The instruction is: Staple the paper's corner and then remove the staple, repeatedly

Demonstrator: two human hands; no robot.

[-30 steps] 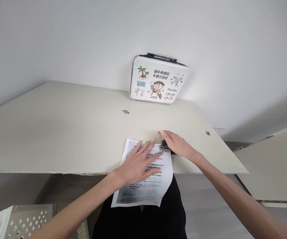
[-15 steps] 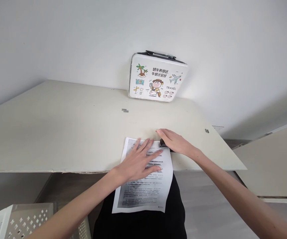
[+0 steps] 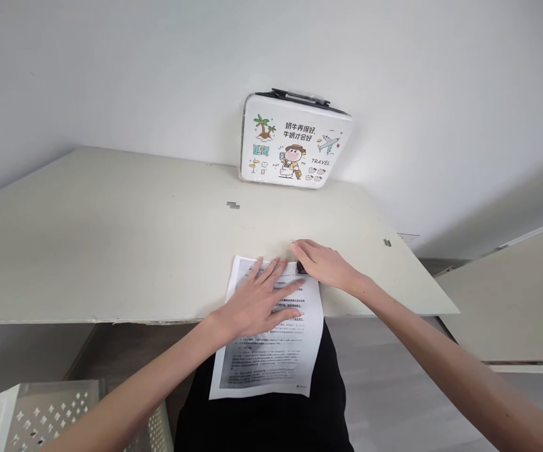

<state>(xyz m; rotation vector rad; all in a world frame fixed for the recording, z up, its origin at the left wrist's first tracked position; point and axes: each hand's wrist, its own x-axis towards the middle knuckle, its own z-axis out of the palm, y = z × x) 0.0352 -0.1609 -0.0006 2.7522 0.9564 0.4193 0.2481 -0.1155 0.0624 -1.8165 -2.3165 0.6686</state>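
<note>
My left hand point(image 3: 262, 301) lies flat with fingers spread on a printed sheet of paper point(image 3: 271, 361). The sheet's upper part rests on the table, and its lower part hangs over the front edge above my lap. My right hand point(image 3: 325, 262) is closed over a black stapler point(image 3: 301, 269) at the sheet's upper right corner. Only the stapler's front end shows, over the paper; the rest is hidden under my palm and fingers.
A white case with cartoon prints point(image 3: 294, 141) and a black handle stands at the table's back, against the wall. Grey marks point(image 3: 233, 205) show on the pale table point(image 3: 111, 238). A perforated plastic basket point(image 3: 54, 411) is below at lower left; a pale panel point(image 3: 525, 301) is at right.
My right hand presses lower over the stapler, and less of the stapler shows. The left hand stays on the paper. The whole view has shifted slightly.
</note>
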